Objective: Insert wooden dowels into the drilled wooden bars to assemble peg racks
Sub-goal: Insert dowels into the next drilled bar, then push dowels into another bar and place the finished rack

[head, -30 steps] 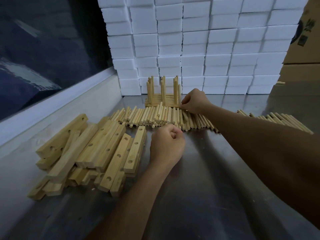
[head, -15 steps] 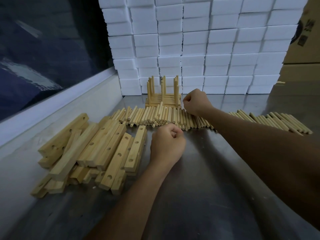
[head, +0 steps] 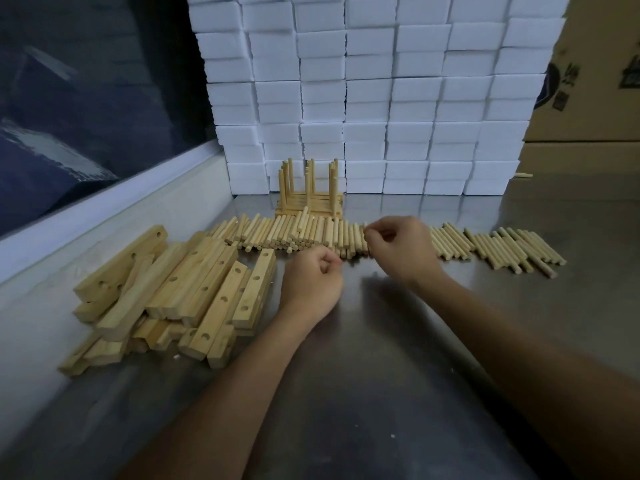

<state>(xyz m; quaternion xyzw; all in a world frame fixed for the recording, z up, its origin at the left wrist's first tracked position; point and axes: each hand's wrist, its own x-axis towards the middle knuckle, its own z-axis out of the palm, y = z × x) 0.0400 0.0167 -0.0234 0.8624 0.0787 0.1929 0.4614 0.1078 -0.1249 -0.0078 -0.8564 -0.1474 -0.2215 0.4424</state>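
A long row of loose wooden dowels [head: 277, 233] lies across the steel table [head: 381, 393], with another batch of dowels [head: 512, 247] further right. A pile of drilled wooden bars [head: 194, 289] sits at the left. Finished peg racks [head: 310, 202] stand stacked behind the row, pegs pointing up. My left hand [head: 311, 282] is a curled fist on the table just in front of the dowels, with nothing visible in it. My right hand [head: 398, 251] hovers over the row with fingers curled, its fingertips at the dowels' far ends; no dowel shows inside it.
A wall of white foam blocks [head: 381, 98] closes the back. Cardboard boxes [head: 595, 81] stand at the back right. A pale raised ledge [head: 104, 216] under a dark window runs along the left. One stray dowel [head: 523, 174] lies by the foam.
My right hand has drawn back from the finished racks toward me and now sits over the dowel row. My left fist has stayed where it was.
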